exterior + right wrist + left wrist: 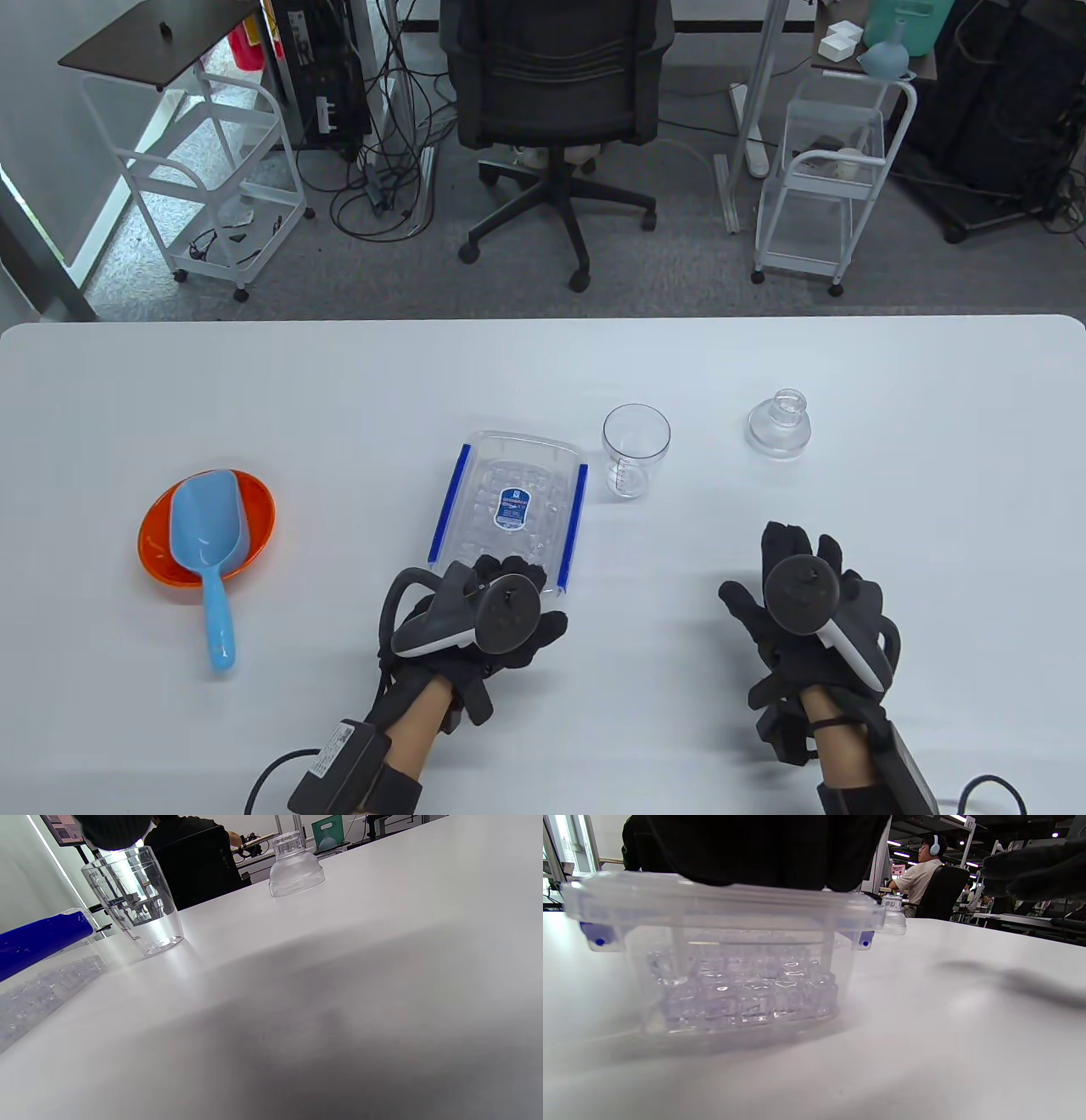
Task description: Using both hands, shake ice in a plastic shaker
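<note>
The clear shaker cup (635,458) (135,904) stands empty and upright mid-table. Its clear lid (779,423) (295,866) sits apart, farther right. A lidded clear box of ice cubes (509,501) (734,984) with blue side clips lies left of the cup. My left hand (517,586) is at the box's near end, its fingers (763,853) lying on top of the lid. My right hand (793,560) is spread flat over the bare table, nearer than the cup and lid, holding nothing.
An orange bowl (254,509) with a blue scoop (206,535) in it sits at the left of the white table (848,356). Beyond the far edge are an office chair (556,85) and white carts (827,170).
</note>
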{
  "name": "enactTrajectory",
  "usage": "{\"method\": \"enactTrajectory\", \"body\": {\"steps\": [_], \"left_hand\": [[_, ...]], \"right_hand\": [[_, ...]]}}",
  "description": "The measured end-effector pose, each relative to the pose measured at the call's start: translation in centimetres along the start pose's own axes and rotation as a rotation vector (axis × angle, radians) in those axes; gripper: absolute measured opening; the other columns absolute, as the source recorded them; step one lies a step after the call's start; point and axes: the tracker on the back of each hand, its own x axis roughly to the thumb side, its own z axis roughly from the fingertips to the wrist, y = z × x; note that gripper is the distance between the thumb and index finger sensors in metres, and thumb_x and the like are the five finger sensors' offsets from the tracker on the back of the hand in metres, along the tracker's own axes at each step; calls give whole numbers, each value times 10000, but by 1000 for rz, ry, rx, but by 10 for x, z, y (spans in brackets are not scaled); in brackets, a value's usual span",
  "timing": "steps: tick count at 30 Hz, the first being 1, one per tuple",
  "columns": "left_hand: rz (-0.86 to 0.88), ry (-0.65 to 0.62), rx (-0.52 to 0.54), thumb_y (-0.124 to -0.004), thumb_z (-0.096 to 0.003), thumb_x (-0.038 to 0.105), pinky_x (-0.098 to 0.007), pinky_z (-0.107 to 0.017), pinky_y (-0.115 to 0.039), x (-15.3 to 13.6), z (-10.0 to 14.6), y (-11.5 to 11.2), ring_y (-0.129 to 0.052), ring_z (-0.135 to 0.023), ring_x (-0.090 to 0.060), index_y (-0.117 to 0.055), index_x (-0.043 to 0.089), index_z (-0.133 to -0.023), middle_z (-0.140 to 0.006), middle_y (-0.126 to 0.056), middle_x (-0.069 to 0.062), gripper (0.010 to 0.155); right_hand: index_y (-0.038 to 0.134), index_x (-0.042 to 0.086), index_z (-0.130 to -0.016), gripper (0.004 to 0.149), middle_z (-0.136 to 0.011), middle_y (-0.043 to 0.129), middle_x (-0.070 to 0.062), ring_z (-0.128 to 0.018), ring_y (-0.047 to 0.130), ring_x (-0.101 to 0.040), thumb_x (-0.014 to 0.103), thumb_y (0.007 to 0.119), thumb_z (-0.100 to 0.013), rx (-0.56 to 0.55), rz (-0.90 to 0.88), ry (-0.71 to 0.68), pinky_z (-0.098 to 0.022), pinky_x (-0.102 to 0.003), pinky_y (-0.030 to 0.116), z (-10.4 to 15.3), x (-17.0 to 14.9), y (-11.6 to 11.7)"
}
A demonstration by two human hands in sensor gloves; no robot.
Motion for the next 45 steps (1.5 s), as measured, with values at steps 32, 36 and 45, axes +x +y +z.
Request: {"method": "enactTrajectory", "body": {"steps": [32, 36, 45], "left_hand": [[240, 9, -193, -223, -386, 697, -455, -613, -726, 72, 7, 5, -602, -959, -420, -640, 81, -1071, -1057, -648, -220, 1011], [282, -3, -207, -224, -388, 696, -451, -605, -729, 75, 9, 5, -615, -947, -403, -664, 89, -1062, -1044, -667, -208, 1008], [355, -28, -325, -222, -396, 695, -444, -606, -729, 77, 5, 8, -584, -954, -397, -639, 87, -1078, -1059, -630, -207, 1004]], "right_hand": [[7, 145, -1070, 856, -1185, 191, -192, -1040, 161, -506, 541, 576, -567, 63, -28, -58, -656, -684, 161, -3, 9, 13], [6, 145, -1069, 857, -1184, 189, -194, -1037, 156, -510, 540, 577, -567, 56, -29, -63, -655, -685, 162, -3, 9, 13], [10, 148, -1072, 854, -1186, 183, -190, -1035, 143, -512, 543, 574, -567, 75, -34, -60, -656, -685, 157, -4, 9, 14]]}}
